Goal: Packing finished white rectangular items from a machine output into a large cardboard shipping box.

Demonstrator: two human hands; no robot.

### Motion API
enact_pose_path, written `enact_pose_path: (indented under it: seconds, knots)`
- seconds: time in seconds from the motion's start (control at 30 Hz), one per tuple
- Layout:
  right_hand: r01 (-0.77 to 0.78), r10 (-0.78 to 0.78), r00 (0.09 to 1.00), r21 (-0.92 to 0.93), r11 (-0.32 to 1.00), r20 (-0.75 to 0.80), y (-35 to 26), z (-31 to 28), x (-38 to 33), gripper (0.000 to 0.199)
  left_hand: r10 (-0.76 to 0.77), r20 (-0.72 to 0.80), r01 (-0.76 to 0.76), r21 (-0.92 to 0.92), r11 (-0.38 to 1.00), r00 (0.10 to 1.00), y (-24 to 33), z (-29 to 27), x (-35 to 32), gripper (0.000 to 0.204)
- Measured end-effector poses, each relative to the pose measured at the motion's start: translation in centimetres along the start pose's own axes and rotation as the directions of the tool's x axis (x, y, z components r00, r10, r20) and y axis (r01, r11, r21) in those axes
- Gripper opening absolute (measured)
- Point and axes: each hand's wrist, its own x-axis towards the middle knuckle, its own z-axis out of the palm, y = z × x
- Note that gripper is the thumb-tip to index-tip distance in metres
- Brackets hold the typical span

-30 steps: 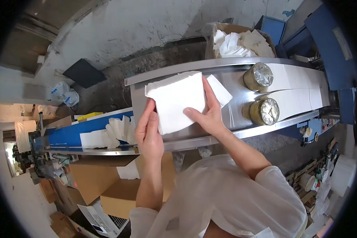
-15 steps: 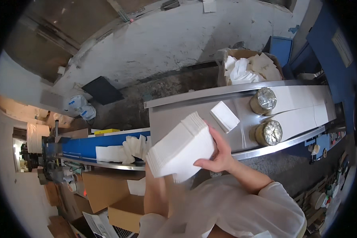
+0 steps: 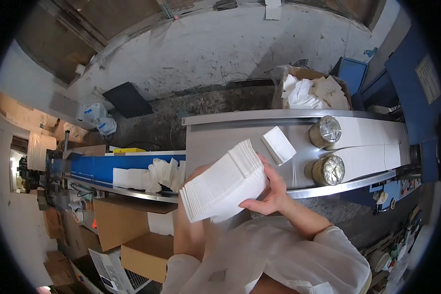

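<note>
stack: you held the napkin stack [image 3: 225, 183] lifted clear of the steel table [image 3: 215, 142], tilted, near edge side.
right hand: your right hand [image 3: 269, 193] clamped the stack's right end, fingers closed on it.
left hand: your left hand [image 3: 198, 172] sat under the stack, mostly hidden; grip can't be told.
change: stack lay flat on the table a second earlier; by now you'd picked it up.
left behind: small napkin pile [image 3: 278, 144] stayed on the table, beside two foil-wrapped rollers [image 3: 326, 152].

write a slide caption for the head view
Both hands, right hand showing, lift a thick stack of white napkins above a steel table.
</note>
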Motion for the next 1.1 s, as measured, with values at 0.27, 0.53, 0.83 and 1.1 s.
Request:
enact_pose_path:
  seconds: [0.27, 0.53, 0.83, 1.1]
  knots:
    - [-0.464, 0.563, 0.813, 0.417, 0.782, -0.151, 0.1, 1.5, 0.2, 0.106, 0.040, 0.075, -0.012, -0.341, 0.940, 0.996, -3.6, -3.7, 3.0, 0.063]
    - [-0.542, 0.768, 0.631, 0.648, 0.535, -0.106, 8.4, 2.2, -2.8, 0.078, -0.202, -0.179, 0.162, -0.214, 0.963, 0.963, -3.9, -0.3, 6.6, 0.071]
    - [-0.797, 0.836, 0.517, 0.460, 0.391, 0.185, 9.5, -0.9, -2.5, 0.100, -0.143, -0.331, 0.178, 0.078, 0.981, 0.933, -4.1, 1.7, 7.0, 0.083]
    - [-0.729, 0.744, 0.629, 0.507, 0.461, 0.228, 7.0, -1.9, -0.9, 0.123, 0.102, -0.246, 0.023, 0.459, 0.888, 0.964, -2.7, 5.6, 5.8, 0.114]
